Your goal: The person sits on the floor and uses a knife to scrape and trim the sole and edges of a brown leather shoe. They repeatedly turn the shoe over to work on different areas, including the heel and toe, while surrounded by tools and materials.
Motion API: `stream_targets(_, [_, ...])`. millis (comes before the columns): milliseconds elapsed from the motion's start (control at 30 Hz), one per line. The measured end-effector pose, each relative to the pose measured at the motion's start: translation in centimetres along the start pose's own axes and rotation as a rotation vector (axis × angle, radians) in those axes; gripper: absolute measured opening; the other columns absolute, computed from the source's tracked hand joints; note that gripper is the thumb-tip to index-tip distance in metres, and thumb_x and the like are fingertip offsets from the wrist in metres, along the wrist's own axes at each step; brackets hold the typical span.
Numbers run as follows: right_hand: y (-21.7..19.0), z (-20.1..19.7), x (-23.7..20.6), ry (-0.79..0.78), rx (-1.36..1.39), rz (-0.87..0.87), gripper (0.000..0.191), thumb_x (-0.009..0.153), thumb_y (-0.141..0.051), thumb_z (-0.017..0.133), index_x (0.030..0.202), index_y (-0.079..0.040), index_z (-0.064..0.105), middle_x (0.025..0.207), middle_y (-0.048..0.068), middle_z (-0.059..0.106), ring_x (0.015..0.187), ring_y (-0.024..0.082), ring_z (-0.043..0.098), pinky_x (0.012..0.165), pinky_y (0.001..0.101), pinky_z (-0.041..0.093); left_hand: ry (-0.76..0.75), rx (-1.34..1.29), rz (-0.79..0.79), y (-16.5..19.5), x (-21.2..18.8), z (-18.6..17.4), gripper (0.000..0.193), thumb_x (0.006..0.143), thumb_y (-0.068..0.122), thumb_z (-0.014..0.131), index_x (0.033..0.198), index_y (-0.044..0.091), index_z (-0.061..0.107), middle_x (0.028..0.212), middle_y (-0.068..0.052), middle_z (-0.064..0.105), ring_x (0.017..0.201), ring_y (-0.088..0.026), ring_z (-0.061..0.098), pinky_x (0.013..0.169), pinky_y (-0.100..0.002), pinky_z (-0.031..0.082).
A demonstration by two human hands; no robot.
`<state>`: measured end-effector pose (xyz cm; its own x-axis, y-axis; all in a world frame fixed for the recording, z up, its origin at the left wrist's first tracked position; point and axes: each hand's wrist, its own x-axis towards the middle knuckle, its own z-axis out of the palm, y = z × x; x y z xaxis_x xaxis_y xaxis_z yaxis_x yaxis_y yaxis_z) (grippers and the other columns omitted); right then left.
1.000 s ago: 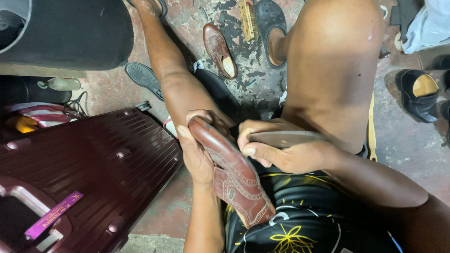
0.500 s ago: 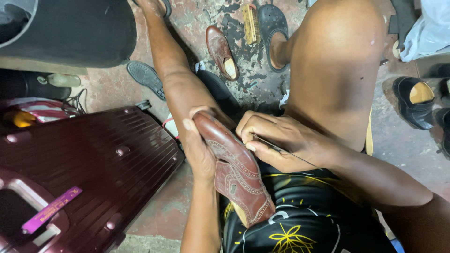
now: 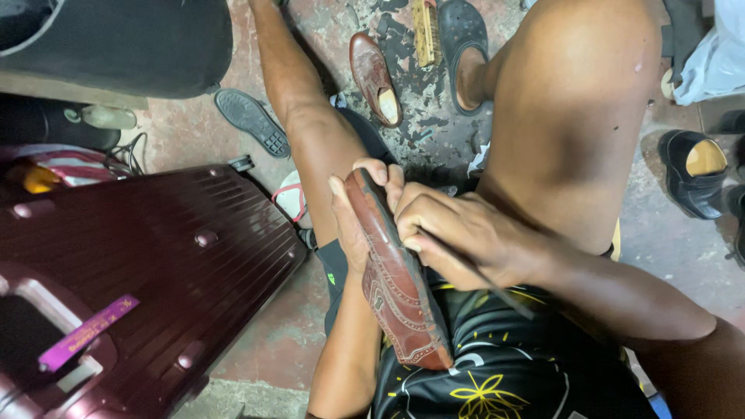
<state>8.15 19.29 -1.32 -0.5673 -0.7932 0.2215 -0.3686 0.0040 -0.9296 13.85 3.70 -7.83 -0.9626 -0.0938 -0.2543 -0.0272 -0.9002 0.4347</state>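
A brown leather brogue shoe [image 3: 400,291] lies tilted on its side across my lap, toe pointing away. My left hand [image 3: 347,225] cups it from beneath, fingers curled over the toe end. My right hand [image 3: 458,233] presses against the sole edge near the toe and grips a thin dark tool [image 3: 485,279] that runs back along my forearm. Its working tip is hidden under my fingers. My bare knees rise on either side.
A maroon hard suitcase [image 3: 155,264] lies at the left. On the stained floor lie a matching brown shoe [image 3: 375,76], a loose grey sole [image 3: 252,120], a wooden brush [image 3: 425,31], a dark slipper on my foot [image 3: 466,46] and a black shoe [image 3: 693,174].
My right hand has slid forward along the shoe's sole edge toward the toe, turning the tool from flat across the shoe to lying along my forearm. The left hand keeps its hold.
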Motion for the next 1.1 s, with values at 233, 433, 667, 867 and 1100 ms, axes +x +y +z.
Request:
stream_targets(233, [0.4,-0.1,-0.8,0.093,0.063,0.153,0.012,0.098,0.004,0.060,0.108,-0.001,0.060,0.099,0.010,0.061,0.079,0.019,0.065,0.070,0.0311,0.055,0.168,0.220,0.028,0.5,0.2,-0.9,0.053,0.109,0.055,0.037,0.109,0.005,0.052,0.081,-0.011,0.057,0.067,-0.018,0.054,0.060,-0.030,0.046])
stream_targets(433, [0.2,-1.2,-0.6,0.128,0.080,0.155,0.026,0.092,0.002,0.066,0.118,0.002,0.064,0.101,0.011,0.069,0.081,0.019,0.069,0.072,0.0291,0.056,0.398,0.507,0.085,2.6,-0.8,-0.3,0.053,0.110,0.050,0.036,0.116,0.002,0.055,0.084,-0.011,0.062,0.071,-0.018,0.060,0.065,-0.031,0.051])
stream_targets(667, [0.0,-1.2,0.0,0.111,-0.050,0.156,0.015,0.095,0.002,0.066,0.110,-0.001,0.064,0.098,0.010,0.070,0.083,0.022,0.072,0.073,0.0312,0.058,0.299,0.708,0.156,3.4,-1.4,1.4,0.053,0.113,0.049,0.034,0.116,0.000,0.054,0.088,-0.012,0.063,0.076,-0.018,0.061,0.071,-0.031,0.052])
stream_targets(867, [0.2,-1.4,0.4,0.052,-0.198,0.089,0.015,0.092,-0.002,0.070,0.103,-0.002,0.059,0.101,0.011,0.069,0.083,0.029,0.071,0.071,0.0346,0.056,0.293,0.763,0.164,3.6,-1.4,1.1,0.051,0.111,0.048,0.034,0.117,0.001,0.053,0.091,-0.012,0.064,0.079,-0.018,0.062,0.074,-0.031,0.053])
stream_targets(1100, [1.7,-0.8,0.6,0.147,-0.092,0.272,0.006,0.097,-0.006,0.061,0.102,-0.004,0.061,0.092,0.010,0.071,0.081,0.022,0.074,0.072,0.0322,0.057,0.171,1.063,0.174,2.2,-2.3,0.3,0.055,0.117,0.049,0.029,0.121,0.003,0.058,0.100,-0.011,0.062,0.093,-0.016,0.059,0.088,-0.028,0.049])
